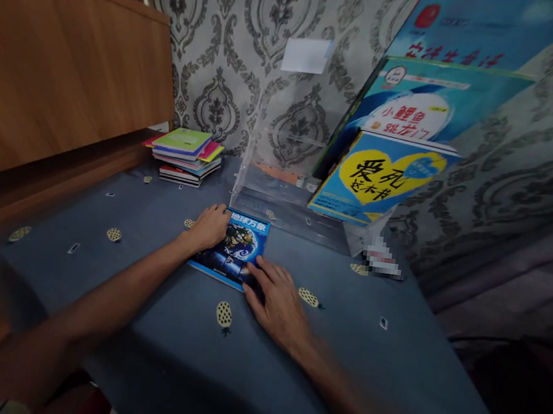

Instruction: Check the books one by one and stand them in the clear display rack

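A blue book with an Earth picture on its cover lies flat on the blue tablecloth, just in front of a clear acrylic rack. My left hand rests on the book's left edge with the fingers curled over it. My right hand lies at the book's near right corner, fingers stretched out and touching the cover.
The clear acrylic rack holds three blue-covered books leaning in tiers at the right. A stack of colourful books sits at the back left. A wooden panel runs along the left, patterned wallpaper behind.
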A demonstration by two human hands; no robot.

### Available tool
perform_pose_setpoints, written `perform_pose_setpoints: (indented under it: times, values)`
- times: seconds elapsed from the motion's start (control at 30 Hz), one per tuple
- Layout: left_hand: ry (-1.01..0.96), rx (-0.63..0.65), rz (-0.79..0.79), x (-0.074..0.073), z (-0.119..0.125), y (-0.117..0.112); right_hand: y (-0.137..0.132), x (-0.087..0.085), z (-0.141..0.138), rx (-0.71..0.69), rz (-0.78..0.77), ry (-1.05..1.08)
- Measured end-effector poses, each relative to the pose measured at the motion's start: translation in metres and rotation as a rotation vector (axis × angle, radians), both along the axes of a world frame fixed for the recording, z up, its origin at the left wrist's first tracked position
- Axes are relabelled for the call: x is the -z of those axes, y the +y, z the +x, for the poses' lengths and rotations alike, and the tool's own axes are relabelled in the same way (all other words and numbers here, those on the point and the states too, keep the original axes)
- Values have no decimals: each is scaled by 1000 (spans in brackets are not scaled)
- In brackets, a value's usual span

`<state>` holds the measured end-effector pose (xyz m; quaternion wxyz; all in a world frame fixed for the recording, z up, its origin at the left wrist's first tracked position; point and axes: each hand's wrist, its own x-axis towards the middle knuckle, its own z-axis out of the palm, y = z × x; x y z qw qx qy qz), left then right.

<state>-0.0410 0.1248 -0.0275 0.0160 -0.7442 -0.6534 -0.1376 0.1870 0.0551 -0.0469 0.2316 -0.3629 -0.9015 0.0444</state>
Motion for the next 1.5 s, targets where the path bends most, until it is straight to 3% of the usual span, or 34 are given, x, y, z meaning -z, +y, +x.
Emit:
perform_pose_setpoints:
  times: [0.17,0.3,0.43,0.57,0.83,0.97,1.1,1.23,1.3,1.5]
  values:
    - [-276,-75,7,4,1,3,6,0,3,-31,3,65]
    - [-640,-190,-15,3,-12,17,10,5,7,-62,-7,93]
    - [-1056,-333,-148,1,-24,28,12,8,9,-76,-42,134]
    - [-1360,-345,-313,-4,-20,27,14,9,10,-81,-95,165]
    - [-1648,-314,-391,-16,-4,15,17,12,13,-73,-230,262]
    - [-1740,-271,-420,-23,4,8,18,10,11,15,-347,478]
    - [-1823,-203,-428,-31,14,0,22,1,8,112,-558,876]
    - [-1926,-161,-500,-31,23,-6,25,-14,10,-40,-1060,1147]
    - [-1970,-168,-566,-30,30,-9,23,-20,11,-119,-1238,1204]
    - [-2089,-166,-787,-27,59,-27,11,-27,12,-240,-1419,1278]
